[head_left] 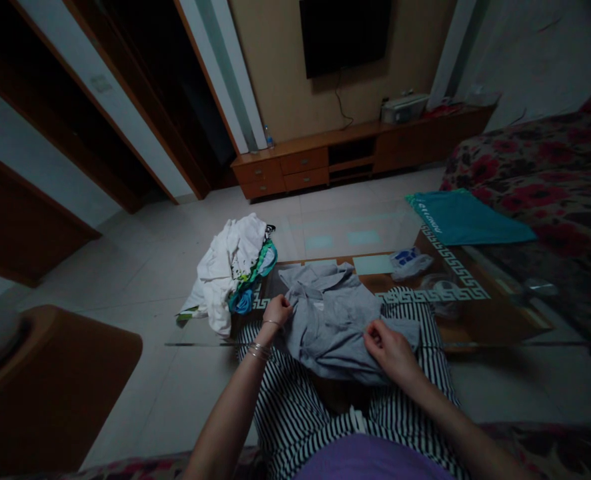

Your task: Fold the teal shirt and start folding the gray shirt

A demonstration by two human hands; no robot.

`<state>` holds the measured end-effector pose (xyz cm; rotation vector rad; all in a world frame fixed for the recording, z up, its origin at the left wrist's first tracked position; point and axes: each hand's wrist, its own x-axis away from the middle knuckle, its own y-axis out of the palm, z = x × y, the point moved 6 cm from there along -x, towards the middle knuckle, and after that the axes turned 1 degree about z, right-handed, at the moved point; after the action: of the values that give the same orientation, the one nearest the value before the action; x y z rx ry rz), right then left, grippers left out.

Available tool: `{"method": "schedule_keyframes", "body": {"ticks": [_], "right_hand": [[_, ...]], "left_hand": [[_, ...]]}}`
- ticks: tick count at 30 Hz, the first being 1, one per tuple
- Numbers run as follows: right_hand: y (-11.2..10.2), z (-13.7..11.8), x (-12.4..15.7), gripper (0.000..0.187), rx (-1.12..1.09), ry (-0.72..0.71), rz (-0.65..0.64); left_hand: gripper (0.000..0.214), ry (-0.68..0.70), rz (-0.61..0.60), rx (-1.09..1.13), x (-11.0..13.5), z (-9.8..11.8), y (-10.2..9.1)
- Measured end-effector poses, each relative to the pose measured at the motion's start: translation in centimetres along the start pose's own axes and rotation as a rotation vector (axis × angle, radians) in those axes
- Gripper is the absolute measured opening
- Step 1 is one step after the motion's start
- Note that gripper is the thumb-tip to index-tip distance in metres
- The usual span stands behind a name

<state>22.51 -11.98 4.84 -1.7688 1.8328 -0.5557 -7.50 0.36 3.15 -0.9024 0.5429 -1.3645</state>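
A grey shirt (328,320) lies crumpled over my striped lap and the near edge of a glass coffee table (475,293). My left hand (276,311), with thin bangles at the wrist, pinches the shirt's left edge. My right hand (389,347) is closed on the fabric at the shirt's lower right. Both hands are touching the cloth.
A heap of white and teal clothes (233,270) sits on the table's left end. A folded teal garment (463,217) and a small plastic bag (409,261) lie further right. A floral sofa (550,180) is on the right, a wooden TV cabinet (325,160) ahead, and a brown stool (50,387) to the left.
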Motion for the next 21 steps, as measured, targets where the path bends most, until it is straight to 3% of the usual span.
{"method": "schedule_keyframes", "body": {"ticks": [5, 11, 16, 21], "right_hand": [[-2.0, 2.3, -1.6, 0.031, -0.300, 0.154, 0.048], [-3.1, 3.2, -2.2, 0.045, -0.527, 0.270, -0.085], [-2.4, 3.9, -1.8, 0.045, -0.497, 0.249, -0.241], [-2.7, 4.2, -1.6, 0.029, -0.365, 0.159, -0.209]], "left_hand": [[0.013, -0.024, -0.076, 0.195, 0.1, -0.6, -0.6], [0.018, -0.076, -0.125, 0.418, 0.0, -2.0, -2.5], [0.027, -0.075, -0.181, 0.550, 0.4, -2.1, -4.4], [0.031, -0.059, -0.189, 0.614, 1.5, -1.7, -5.9]]}}
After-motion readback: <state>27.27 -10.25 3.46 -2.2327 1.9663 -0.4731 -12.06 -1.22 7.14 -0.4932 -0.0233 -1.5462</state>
